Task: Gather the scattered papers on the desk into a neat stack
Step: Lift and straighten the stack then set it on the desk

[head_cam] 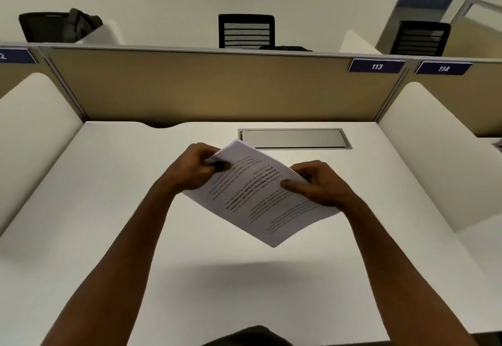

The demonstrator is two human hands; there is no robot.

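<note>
A stack of white printed papers (pixel 258 196) is held in the air above the middle of the white desk (pixel 135 209). The sheets are turned at an angle, one corner pointing down toward me, and the text reads upside down. My left hand (pixel 194 170) grips the stack's far left edge, thumb on top. My right hand (pixel 316 182) pinches the right edge, thumb pressed on the top sheet. The stack casts a soft shadow on the desk below. No loose sheets lie on the desk surface.
A grey metal cable hatch (pixel 294 139) is set into the desk near the back. A tan partition (pixel 203 87) closes the rear, with white side dividers (pixel 434 150) left and right. Signs 113 (pixel 377 66) and 114 hang at right. Black chairs stand beyond.
</note>
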